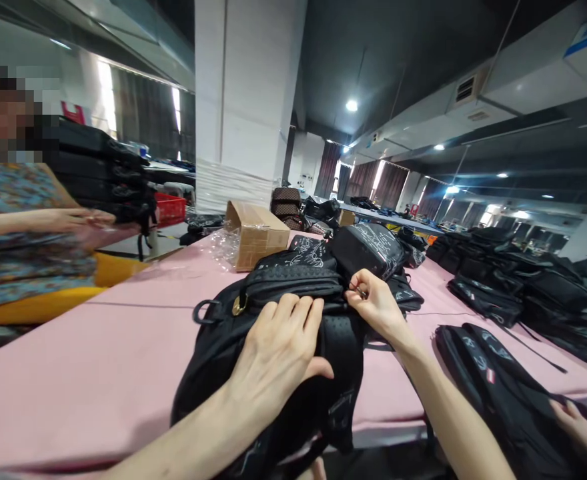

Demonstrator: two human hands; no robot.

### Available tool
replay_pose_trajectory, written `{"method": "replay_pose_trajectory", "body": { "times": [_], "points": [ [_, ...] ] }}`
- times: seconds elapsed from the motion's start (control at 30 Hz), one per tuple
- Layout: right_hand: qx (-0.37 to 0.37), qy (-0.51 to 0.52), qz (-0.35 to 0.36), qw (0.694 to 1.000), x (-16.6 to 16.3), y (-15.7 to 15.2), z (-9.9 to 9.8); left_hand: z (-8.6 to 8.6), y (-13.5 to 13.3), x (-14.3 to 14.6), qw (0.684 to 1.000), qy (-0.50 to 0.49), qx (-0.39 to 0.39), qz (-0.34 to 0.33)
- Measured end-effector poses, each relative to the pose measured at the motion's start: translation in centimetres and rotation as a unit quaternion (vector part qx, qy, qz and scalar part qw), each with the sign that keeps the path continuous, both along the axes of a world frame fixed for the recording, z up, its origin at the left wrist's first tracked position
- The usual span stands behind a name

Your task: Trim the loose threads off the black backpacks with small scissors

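Note:
In the head view a black backpack point(213, 360) lies on the pink-covered table in front of me, its top end pointing away. My left hand point(286, 333) presses on it, fingers bent over the fabric by the zipped edge and thumb held apart. At the right end of that edge, my right hand point(368, 297) is closed in a pinch on what looks like a zipper pull point(361, 292), mostly covered by the fingers. A gold-coloured metal piece point(238, 306) hangs from the backpack's left side, near a black loop point(204, 311).
Behind the backpack stand a cardboard box point(261, 237) and another black backpack point(368, 250) with white line drawings. On the right are stacked black bags point(538, 287) and a co-worker's hand point(581, 433) on a bag. Another person point(23, 233) stands at the left.

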State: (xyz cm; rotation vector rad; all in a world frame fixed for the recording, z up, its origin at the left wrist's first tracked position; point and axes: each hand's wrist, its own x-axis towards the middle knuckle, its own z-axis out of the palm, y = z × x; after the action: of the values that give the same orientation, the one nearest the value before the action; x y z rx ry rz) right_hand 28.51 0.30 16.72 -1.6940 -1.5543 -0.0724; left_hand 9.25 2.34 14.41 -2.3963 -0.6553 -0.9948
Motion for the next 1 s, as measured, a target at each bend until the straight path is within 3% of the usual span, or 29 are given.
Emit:
{"method": "replay_pose_trajectory", "body": {
  "times": [0.1,0.17,0.27,0.37,0.47,0.6,0.67,0.73,0.83,0.93,1.0],
  "points": [
    [-0.007,-0.069,-0.083,0.994,-0.6,0.2,0.2,0.4,0.3,-0.4,1.0,0.01,-0.007,-0.029],
    [-0.009,-0.085,-0.092,0.992,-0.6,0.4,0.5,0.0,0.6,-0.8,0.999,-0.002,0.012,-0.047],
    [0.015,-0.013,0.018,1.0,-0.2,0.6,1.0,-0.9,0.8,-1.4,0.997,-0.011,0.042,-0.06],
    [0.014,0.114,0.147,0.982,-0.5,0.9,1.4,-1.3,0.6,-1.7,0.998,0.015,0.039,-0.052],
    [0.025,0.199,0.184,0.962,-1.9,1.1,1.1,-0.3,0.7,-1.7,0.998,0.057,-0.028,-0.012],
    [0.118,0.24,0.148,0.952,-3.2,0.1,0.0,2.8,2.2,-2.1,0.962,0.161,-0.215,0.041],
    [0.099,0.226,0.15,0.958,-3.1,-0.5,-0.2,3.8,2.8,-2.6,0.944,0.199,-0.263,0.019],
    [0.045,0.204,0.163,0.964,-2.6,-0.4,0.3,4.1,2.8,-3.3,0.943,0.204,-0.262,-0.02],
    [-0.006,0.129,0.232,0.964,-2.6,1.1,1.9,3.3,1.8,-3.9,0.947,0.196,-0.252,-0.045],
    [-0.067,0.033,0.333,0.94,-4.3,3.2,3.0,2.5,0.8,-4.1,0.945,0.199,-0.255,-0.055],
    [-0.096,-0.021,0.359,0.928,-6.0,4.3,3.2,2.2,0.5,-4.2,0.948,0.191,-0.247,-0.059]
  ]
}}
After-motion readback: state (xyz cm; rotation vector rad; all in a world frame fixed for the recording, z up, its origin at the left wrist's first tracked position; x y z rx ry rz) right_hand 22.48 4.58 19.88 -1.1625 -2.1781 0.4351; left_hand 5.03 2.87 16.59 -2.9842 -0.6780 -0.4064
